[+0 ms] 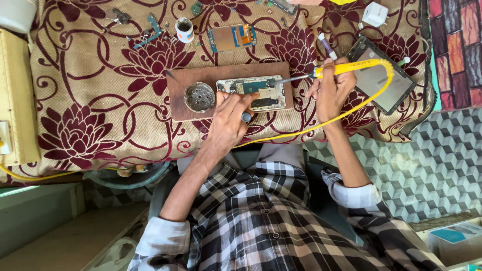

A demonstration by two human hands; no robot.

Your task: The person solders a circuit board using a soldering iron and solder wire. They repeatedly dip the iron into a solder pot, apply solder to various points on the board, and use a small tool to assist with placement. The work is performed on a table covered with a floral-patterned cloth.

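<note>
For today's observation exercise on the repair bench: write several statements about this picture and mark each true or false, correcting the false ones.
1. The right hand holds a yellow soldering iron whose tip points at the opened phone. True.
2. The opened phone lies directly on the patterned cloth. False: it lies on a brown wooden board.
3. The left hand rests at the phone's near edge. True.
4. A round metal dish sits on the board beside the phone. True.
5. The iron's cord is black. False: it is yellow.
6. The dark tablet lies under the left hand. False: it lies beyond the right hand, on the cloth.
</note>
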